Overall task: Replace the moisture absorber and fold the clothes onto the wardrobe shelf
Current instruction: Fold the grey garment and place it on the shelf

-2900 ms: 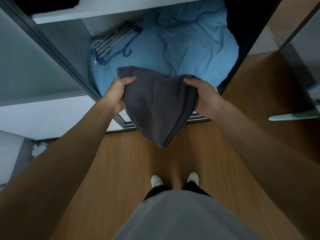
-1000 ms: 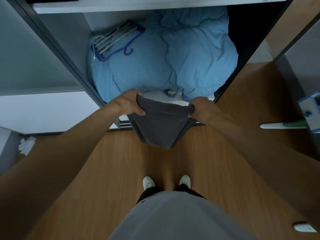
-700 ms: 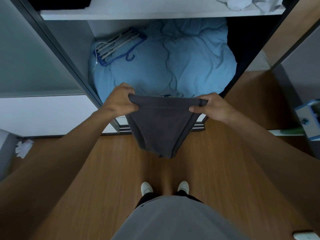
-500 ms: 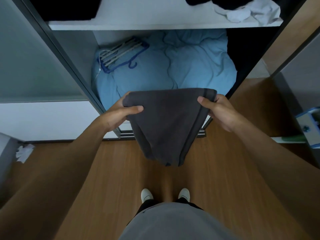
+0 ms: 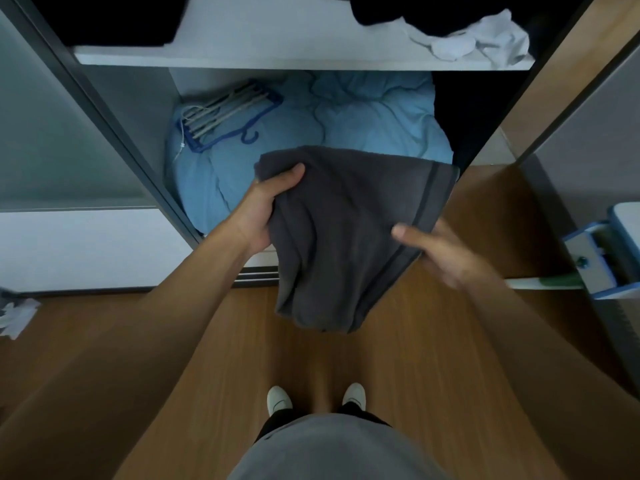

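Note:
A dark grey garment (image 5: 346, 237) hangs folded in front of the open wardrobe, above the wooden floor. My left hand (image 5: 266, 209) grips its upper left corner, thumb on top. My right hand (image 5: 440, 251), blurred, holds the lower right edge with the thumb over the cloth and the fingers beneath. The white wardrobe shelf (image 5: 294, 57) runs across the top of the view, above and beyond the garment. No moisture absorber is in view.
On the shelf lie dark clothes (image 5: 114, 19) at left and a crumpled white cloth (image 5: 485, 39) at right. Below it a blue duvet (image 5: 363, 123) carries a bundle of hangers (image 5: 225, 116). A blue and white box (image 5: 606, 251) juts in at right; crumpled paper (image 5: 17, 317) lies at left.
The garment has risen and spread toward the wardrobe. My right hand slid from the top right corner down the right edge. The view tilted up, showing more of the shelf.

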Available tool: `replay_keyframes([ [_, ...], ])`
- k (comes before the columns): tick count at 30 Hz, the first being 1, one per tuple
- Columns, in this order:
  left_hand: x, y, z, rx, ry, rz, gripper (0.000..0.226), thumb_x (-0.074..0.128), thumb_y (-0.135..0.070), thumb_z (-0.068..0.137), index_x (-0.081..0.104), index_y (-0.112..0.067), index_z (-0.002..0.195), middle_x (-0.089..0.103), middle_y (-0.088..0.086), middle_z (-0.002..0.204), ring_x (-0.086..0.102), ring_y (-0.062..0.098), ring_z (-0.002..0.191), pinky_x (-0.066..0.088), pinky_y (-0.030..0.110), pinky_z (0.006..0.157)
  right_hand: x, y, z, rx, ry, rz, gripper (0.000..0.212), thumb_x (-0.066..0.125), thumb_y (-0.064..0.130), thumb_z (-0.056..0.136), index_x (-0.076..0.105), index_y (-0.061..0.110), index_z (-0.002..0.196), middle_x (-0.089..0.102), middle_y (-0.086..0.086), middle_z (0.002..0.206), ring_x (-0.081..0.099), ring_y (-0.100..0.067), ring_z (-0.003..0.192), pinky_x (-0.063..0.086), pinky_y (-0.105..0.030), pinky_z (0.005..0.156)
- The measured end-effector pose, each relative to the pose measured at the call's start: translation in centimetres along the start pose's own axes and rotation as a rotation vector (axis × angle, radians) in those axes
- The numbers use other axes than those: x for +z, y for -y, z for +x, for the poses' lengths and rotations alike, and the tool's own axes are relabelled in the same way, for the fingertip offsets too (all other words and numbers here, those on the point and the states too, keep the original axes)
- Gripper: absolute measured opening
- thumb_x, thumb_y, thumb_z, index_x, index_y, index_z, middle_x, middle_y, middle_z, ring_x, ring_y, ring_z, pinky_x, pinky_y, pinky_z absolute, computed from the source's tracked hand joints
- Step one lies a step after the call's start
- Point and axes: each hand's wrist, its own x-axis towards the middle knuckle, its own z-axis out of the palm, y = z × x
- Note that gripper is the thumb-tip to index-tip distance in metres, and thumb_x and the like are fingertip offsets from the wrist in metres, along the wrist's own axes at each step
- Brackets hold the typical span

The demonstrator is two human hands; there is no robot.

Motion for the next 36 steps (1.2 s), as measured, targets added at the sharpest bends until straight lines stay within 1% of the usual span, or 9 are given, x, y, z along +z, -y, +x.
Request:
replay_keyframes([
  [6,-0.3,-1.7,-0.2,0.010,-0.100,0.160,0.038,0.071,-0.022,0.089,0.065,-0.003,0.122,0.075,0.015,0.108,0.073,0.027,0.099,0.059,0.032,0.075,2.8,-3.9,0.6,0.126,0.028,0.179,0.060,0.088,0.030,0.069,0.062,0.031,0.123,0.070,0.006,0.123,0.065,-0.015,0.116,0.048,-0.040,0.105],
  [8,-1.5,-2.9,0.0,0.045,-0.167,0.263,0.037,0.072,-0.022,0.089,0.066,-0.004,0.121,0.075,0.014,0.107,0.073,0.027,0.099,0.059,0.034,0.076,3.3,-3.2,1.0,0.202,0.087,0.351,0.067,0.090,0.029,0.060,0.068,0.018,0.122,0.071,-0.003,0.122,0.068,-0.022,0.113,0.051,-0.042,0.100],
  [13,-2.3,-3.4,0.3,0.038,-0.178,0.309,0.038,0.074,-0.028,0.088,0.067,-0.007,0.119,0.075,0.012,0.108,0.073,0.026,0.101,0.060,0.036,0.079,5.8,-1.5,1.4,0.256,0.129,0.543,0.019,0.068,0.014,0.072,0.083,0.012,0.084,0.078,-0.007,0.094,0.075,-0.020,0.084,0.060,-0.028,0.067],
  [21,-7.1,1.2,-2.0,-0.284,-0.266,0.220,0.074,0.062,-0.084,0.057,0.062,-0.026,0.104,0.078,0.000,0.090,0.076,0.023,0.081,0.060,0.031,0.059,7.2,-0.3,1.4,0.147,0.006,0.735,0.033,0.057,0.038,0.092,0.081,0.017,0.098,0.076,-0.005,0.108,0.075,-0.020,0.090,0.060,-0.033,0.067],
  [24,-8.5,5.0,-3.1,-0.303,-0.257,-0.025,0.057,0.050,-0.075,0.084,0.068,-0.022,0.100,0.074,-0.005,0.104,0.075,0.022,0.084,0.060,0.038,0.069,7.4,-0.1,2.1,0.162,-0.024,0.755,0.034,0.059,0.039,0.091,0.079,0.014,0.104,0.074,-0.006,0.115,0.073,-0.022,0.100,0.060,-0.036,0.076],
  [28,-8.2,7.2,-4.1,-0.309,-0.119,-0.237,0.076,0.039,-0.082,0.078,0.079,-0.023,0.104,0.077,0.004,0.107,0.074,0.021,0.095,0.060,0.038,0.077,6.9,-1.1,2.8,0.206,-0.121,0.805,0.035,0.059,0.036,0.089,0.080,0.011,0.100,0.075,-0.009,0.109,0.073,-0.025,0.098,0.059,-0.039,0.080],
  [32,-7.8,6.0,-5.4,-0.347,0.009,-0.044,0.058,0.060,-0.071,0.073,0.076,-0.023,0.103,0.073,0.001,0.116,0.075,0.015,0.088,0.059,0.035,0.075,6.0,-1.9,2.9,0.271,-0.222,0.766,0.037,0.057,0.037,0.091,0.081,0.010,0.098,0.075,-0.010,0.108,0.074,-0.025,0.095,0.060,-0.039,0.079],
  [34,-7.3,5.8,-5.0,-0.294,0.015,0.220,0.073,0.089,-0.044,0.060,0.062,-0.018,0.122,0.073,0.001,0.117,0.071,0.020,0.105,0.059,0.033,0.085,5.9,-1.8,2.9,0.305,-0.252,0.696,0.037,0.060,0.037,0.091,0.079,0.009,0.103,0.076,-0.010,0.107,0.075,-0.025,0.092,0.060,-0.036,0.074],
  [36,-6.3,5.8,-4.5,-0.194,-0.084,0.328,0.054,0.081,-0.016,0.077,0.060,-0.017,0.127,0.075,0.000,0.112,0.069,0.022,0.109,0.059,0.031,0.086,5.8,-1.6,2.9,0.342,-0.236,0.641,0.039,0.062,0.040,0.090,0.075,0.009,0.110,0.075,-0.010,0.110,0.075,-0.025,0.093,0.060,-0.034,0.071],
])
